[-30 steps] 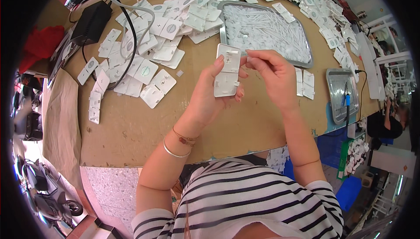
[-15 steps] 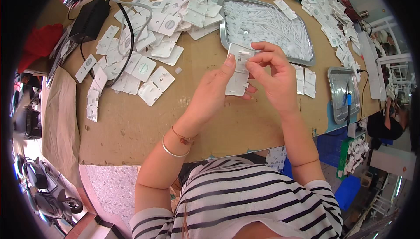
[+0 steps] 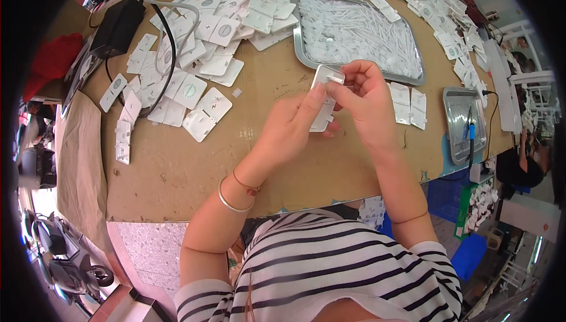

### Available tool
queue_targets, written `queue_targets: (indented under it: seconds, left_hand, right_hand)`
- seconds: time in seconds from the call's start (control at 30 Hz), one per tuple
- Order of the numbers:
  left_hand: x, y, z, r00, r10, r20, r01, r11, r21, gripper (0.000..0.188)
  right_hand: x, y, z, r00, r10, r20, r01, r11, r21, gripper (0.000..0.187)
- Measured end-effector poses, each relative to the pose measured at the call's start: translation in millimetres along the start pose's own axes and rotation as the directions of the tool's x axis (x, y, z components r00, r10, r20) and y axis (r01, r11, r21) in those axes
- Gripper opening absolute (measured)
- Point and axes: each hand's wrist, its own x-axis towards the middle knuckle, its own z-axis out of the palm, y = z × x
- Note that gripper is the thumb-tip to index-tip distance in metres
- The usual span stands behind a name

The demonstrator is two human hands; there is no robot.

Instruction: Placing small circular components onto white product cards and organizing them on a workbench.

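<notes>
Just in front of the large metal tray [image 3: 302, 39], my left hand [image 3: 289, 119] grips a white rectangular plastic panel [image 3: 321, 123] with its thumb on the face. The panel is tilted and partly covered by my fingers. My right hand [image 3: 368, 101] is closed at the panel's upper end. Between its thumb and forefinger shows a small white peg-like part [image 3: 336, 77], lying against the panel. Whether the peg is fixed to the panel I cannot tell. Many thin white plastic pieces [image 3: 359, 33] fill the tray.
Loose white panels [image 3: 200, 57] are heaped at the left, with a second pile [image 3: 439, 15] along the far right. Cables [image 3: 172, 45] and a black power box [image 3: 118, 27] lie at the far left. A blue-handled tool [image 3: 471, 131] rests in a small metal tray [image 3: 451, 139].
My right fingers have closed in around the panel's upper end, where the white peg now shows. The panel has tilted and turned more edge-on, and my left thumb lies further across it.
</notes>
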Motion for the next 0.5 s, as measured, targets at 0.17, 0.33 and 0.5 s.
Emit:
queue_targets:
  seconds: [0.17, 0.33, 0.5]
  left_hand:
    - [9, -5, 2, 0.977, 0.207, -0.055, -0.124, 0.757, 0.641, 0.045]
    - [27, -23, 10, 0.974, 0.148, -0.172, 0.035, 0.649, 0.760, 0.041]
    - [54, -35, 35, 0.951, 0.308, 0.013, -0.030, 0.050, 0.998, 0.051]
  right_hand:
    - [2, 6, -20, 0.996, -0.083, 0.041, 0.090, 0.970, -0.225, 0.030]
    - [-2, 1, -54, 0.999, 0.002, 0.054, 0.018, 0.931, -0.364, 0.028]
    - [0, 1, -97, 0.973, -0.135, -0.187, 0.058, 0.928, -0.369, 0.031]
